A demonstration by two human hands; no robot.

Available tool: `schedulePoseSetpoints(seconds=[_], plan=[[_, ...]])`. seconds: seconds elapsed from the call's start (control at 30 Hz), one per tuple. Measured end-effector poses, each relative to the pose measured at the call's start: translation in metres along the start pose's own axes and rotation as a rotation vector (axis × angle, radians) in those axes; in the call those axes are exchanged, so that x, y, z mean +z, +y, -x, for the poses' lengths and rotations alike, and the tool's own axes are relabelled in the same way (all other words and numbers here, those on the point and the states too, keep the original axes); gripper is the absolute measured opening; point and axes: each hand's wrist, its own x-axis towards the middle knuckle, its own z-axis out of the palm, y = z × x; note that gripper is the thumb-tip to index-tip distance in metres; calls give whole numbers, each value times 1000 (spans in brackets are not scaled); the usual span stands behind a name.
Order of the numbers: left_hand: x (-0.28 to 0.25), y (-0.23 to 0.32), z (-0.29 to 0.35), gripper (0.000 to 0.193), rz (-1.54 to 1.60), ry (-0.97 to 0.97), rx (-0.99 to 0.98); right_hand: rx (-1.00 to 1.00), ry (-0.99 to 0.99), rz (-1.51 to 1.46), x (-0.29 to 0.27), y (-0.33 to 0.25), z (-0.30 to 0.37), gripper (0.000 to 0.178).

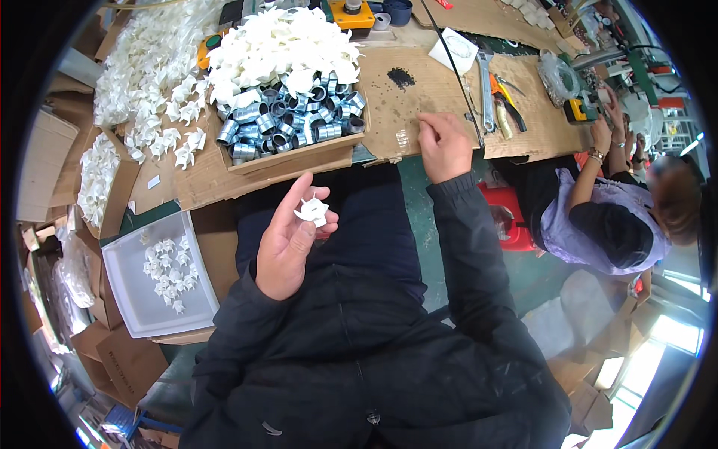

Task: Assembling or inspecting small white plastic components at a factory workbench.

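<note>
With left hand (pixel 281 258) palm up, pinches a white finned piece (pixel 313 213) between thumb and fingers, over the lap (pixel 366 232). Holds the right hand (pixel 446 150) over the near edge of the cardboard-covered bench (pixel 396 112), fingers curled and thumb close to forefinger (cannot tell if gripping anything small). Faces a shallow cardboard box (pixel 299 153), loaded with shiny metal sleeves (pixel 288 120) at the front and with a heap of similar white pieces (pixel 284 49) behind, partly covering the sleeves. Has more such pieces at the left, some under clear plastic film (pixel 116 93), and a small cluster inside a translucent tub (pixel 131 262) near the left forearm (pixel 243 318). To the right of the box, has a patch of dark granules (pixel 402 77), then an adjustable wrench (pixel 488 97) and pliers (pixel 514 116) lying side by side. Shares the bench with a co-worker (pixel 598 224) at far right, in a lilac garment, with a hand near a yellow-and-black device (pixel 577 111).
</note>
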Motion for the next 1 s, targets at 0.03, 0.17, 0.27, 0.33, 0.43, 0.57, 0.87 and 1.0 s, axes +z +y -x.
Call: schedulePoseSetpoints(seconds=[0.03, 0.17, 0.27, 0.33, 0.43, 0.57, 0.87, 1.0], plan=[[2, 2, -1, 66, 0, -1, 0, 0, 1, 1, -2, 3, 1, 15], [8, 3, -12, 61, 7, -7, 17, 546, -120, -662, -19, -23, 10, 19], [20, 3, -24, 52, 42, 7, 58, 695, -203, -1252, -31, -45, 21, 22], [27, 0, -31, 44, 97, 1, 82, 728, -253, -1319, -35, -69, 31, 22], [33, -5, -36, 49, 50, 9, 101, 769, -313, -1417, -35, -87, 47, 22], [29, -14, -33, 48, 37, 48, 88, 755, -310, -1357, -31, -83, 55, 22], [24, -21, -22, 48, 26, 26, 66, 35, 7, -53, -18, 3, 10, 16], [23, -23, -19, 50, 31, 15, 48, 37, -25, 66, -11, -3, 13, 14]])
